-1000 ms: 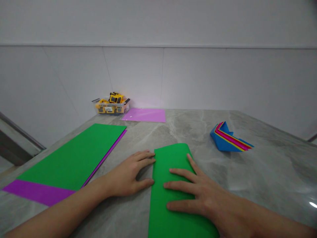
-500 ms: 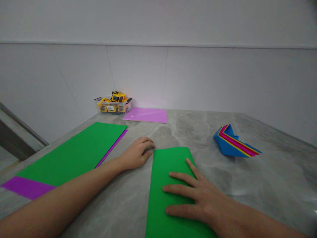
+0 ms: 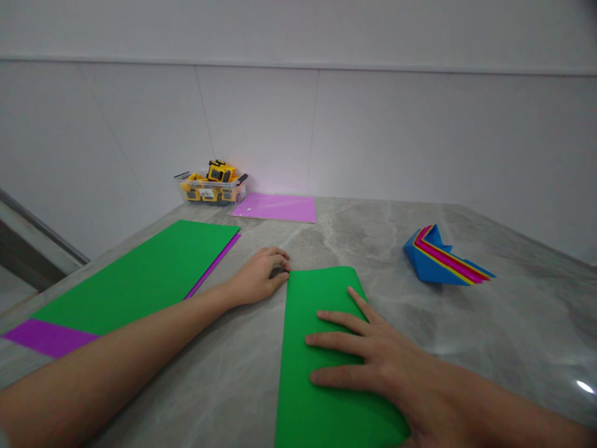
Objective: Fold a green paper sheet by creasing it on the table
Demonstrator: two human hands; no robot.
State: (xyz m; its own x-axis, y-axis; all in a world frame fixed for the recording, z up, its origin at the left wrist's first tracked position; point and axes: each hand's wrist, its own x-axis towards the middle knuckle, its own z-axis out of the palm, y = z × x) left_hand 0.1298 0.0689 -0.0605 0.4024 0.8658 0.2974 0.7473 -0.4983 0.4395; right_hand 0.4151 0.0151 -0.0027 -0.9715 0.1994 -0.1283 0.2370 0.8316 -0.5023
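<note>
A sheet of green paper (image 3: 321, 398), folded over with a rounded right edge, lies in front of me. My left hand (image 3: 259, 277) is at its far left corner, thumb and fingertips closed together on the corner. My right hand (image 3: 364, 348) lies flat on the sheet's right half, fingers spread and pointing left, with the palm near the rounded fold. The near end of the paper runs out of the bottom of the view.
Green sheets (image 3: 149, 274) lie over a purple sheet (image 3: 51, 336) on the left. A clear box (image 3: 209, 193) of yellow toy vehicles and a pink-purple packet (image 3: 280, 207) are by the wall. A folded blue paper piece with coloured stripes (image 3: 433, 264) sits on the grey table (image 3: 466, 330) at right.
The view has tipped down slightly, so everything sits higher. My left thumb and fingertips have drawn together at the paper's corner. My right hand rests on the same part of the sheet.
</note>
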